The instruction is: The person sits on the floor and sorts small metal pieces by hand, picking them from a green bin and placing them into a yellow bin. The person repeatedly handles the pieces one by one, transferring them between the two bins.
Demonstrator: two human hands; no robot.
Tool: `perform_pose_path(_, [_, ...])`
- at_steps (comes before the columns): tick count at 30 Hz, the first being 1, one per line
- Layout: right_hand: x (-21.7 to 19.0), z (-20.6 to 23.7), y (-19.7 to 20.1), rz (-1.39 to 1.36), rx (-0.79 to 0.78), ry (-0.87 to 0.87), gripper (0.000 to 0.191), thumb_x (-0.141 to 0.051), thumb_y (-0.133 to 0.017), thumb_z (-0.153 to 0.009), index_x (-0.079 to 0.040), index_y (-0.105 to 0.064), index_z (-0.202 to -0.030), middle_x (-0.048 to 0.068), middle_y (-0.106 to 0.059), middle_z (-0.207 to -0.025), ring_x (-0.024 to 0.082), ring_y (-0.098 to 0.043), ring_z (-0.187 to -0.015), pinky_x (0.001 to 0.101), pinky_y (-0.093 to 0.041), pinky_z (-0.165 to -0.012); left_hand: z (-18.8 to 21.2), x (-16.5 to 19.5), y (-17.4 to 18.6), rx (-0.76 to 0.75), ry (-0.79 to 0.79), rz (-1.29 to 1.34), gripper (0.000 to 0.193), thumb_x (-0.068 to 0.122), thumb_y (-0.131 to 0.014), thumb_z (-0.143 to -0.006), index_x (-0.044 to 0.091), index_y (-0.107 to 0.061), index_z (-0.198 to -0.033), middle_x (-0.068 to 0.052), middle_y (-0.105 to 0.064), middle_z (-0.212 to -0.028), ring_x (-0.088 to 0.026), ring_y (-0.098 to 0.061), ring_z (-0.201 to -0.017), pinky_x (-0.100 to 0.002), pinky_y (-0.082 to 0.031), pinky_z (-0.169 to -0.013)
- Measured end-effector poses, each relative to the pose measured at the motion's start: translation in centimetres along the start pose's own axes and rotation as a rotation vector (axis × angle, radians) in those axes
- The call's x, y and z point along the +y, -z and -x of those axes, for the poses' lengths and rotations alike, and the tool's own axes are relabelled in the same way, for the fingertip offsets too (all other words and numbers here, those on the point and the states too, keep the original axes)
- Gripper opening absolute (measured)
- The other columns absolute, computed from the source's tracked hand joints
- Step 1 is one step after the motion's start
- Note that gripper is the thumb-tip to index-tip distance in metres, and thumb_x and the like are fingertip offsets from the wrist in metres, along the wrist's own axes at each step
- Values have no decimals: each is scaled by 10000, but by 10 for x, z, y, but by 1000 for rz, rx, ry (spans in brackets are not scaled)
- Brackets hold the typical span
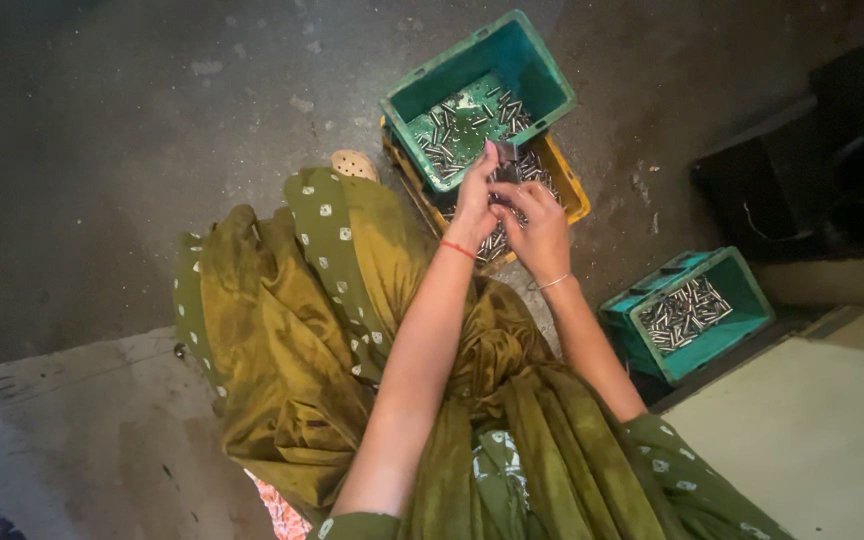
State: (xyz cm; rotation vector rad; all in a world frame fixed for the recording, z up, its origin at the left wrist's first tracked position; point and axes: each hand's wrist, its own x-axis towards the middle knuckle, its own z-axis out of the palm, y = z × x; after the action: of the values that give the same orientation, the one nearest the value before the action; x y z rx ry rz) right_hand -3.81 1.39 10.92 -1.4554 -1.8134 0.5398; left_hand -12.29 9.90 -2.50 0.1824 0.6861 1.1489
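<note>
A small dark metal part (505, 160) is being held up between both hands, just above the near edge of the green crate (542, 75) and over the yellow crate (574, 192) that is lying under it. The left hand (476, 200) is being kept on the part's left side, its fingers (490, 158) closed on it; the right hand (537, 228) is being kept just beside and below, its fingers curled in toward the same part, though whether they are actually clamped on it cannot be told from this view.

Short silvery metal pins (457, 130) are being kept loose in the green crate, and more are lying in the yellow one. A slip is judged likely if the grip is loosened: the part would be dropped among the pins and would be hard to pick out again. The green crate is sitting askew on the yellow one, so a push from either hand could tip it and spill pins over the floor. Small pins could also be scattered by a hasty reach.

To the right and nearer, a second teal crate (742, 290) of pins is standing apart from the others. Everything is being carried by a rough, stained grey concrete floor (152, 120). Olive-green dotted cloth (312, 300) is being spread over the person's lap. Dark bulky shapes are being left in shadow at far right, and a paler slab (812, 430) is lying at near right. The room is dimly lit.
</note>
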Motion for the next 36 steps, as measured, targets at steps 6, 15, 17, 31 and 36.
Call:
perform_pose_path(6, [24, 6, -4, -276, -31, -44, 196, -42, -725, -941, -29, -636, -1115, 93, -697, -1088, 203, -700, -964, 309, -566, -847, -3, 0, 5, 17, 16, 135, 329, 444, -618, -1014, 115, -606, -997, -25, -582, -792, -158, -560, -631, -317, -465, -547])
perform_pose_path(15, [58, -4, 14, -1028, 44, -460, 254, -114, -593, -1042, 8, -644, -1258, 29, -675, -1072, 114, -676, -913, 262, -585, -811, 11, 4, -8, -127, 142, -13, 390, 450, -550, -1022, 64, -608, -1003, -60, -649, -770, -179, -626, -625, -328, -494, -537])
perform_pose_path(17, [65, -7, 10, -926, 15, -442, 200, -94, -601, -1071, 22, -640, -1229, 44, -680, -1075, 110, -681, -932, 266, -602, -844, 14, 7, -11, -157, 160, -64, 405, 450, -533, -1015, 57, -626, -1053, -77, -687, -819, -183, -656, -664, -321, -503, -563])
perform_pose_path(31, [93, 3, -3, -376, 66, -336, 195, -67, -681, -1008, 42, -713, -1166, 39, -709, -922, 71, -654, -778, 226, -552, -698, 7, -1, -1, -210, 173, -166, 331, 419, -587, -1043, 92, -633, -1028, 16, -601, -792, -71, -497, -592, -253, -427, -522])
perform_pose_path(36, [97, 0, 2, -582, 5, -389, 192, -79, -647, -1029, 31, -699, -1178, 12, -704, -928, 62, -664, -753, 212, -577, -690, 5, -6, -3, -166, 100, -163, 315, 402, -581, -1037, 99, -626, -964, 13, -620, -802, -83, -538, -635, -240, -422, -551])
